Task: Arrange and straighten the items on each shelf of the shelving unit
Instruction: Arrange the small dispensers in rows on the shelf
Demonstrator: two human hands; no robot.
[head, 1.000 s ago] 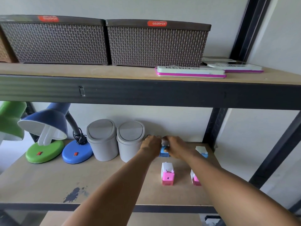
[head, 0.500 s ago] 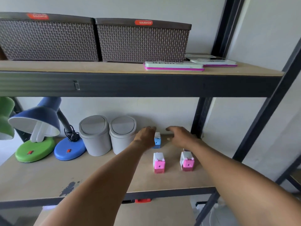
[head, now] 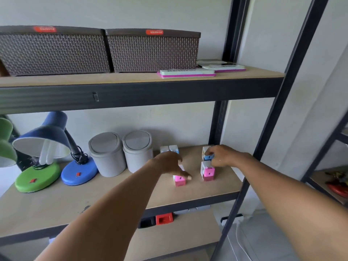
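Moved: our right hand (head: 223,156) went from mid-shelf to the blue box (head: 207,154) near the shelf's (head: 113,194) right edge, fingers pinching it.
Left hand (head: 170,163): fingers loosely spread over a pink box (head: 179,180) beneath.

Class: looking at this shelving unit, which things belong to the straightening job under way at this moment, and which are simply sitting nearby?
In hand:
left hand on a pink box
right hand on a blue box
second pink box
back pair of boxes

Sitting nearby:
two grey bins
blue lamp
green lamp base
woven baskets
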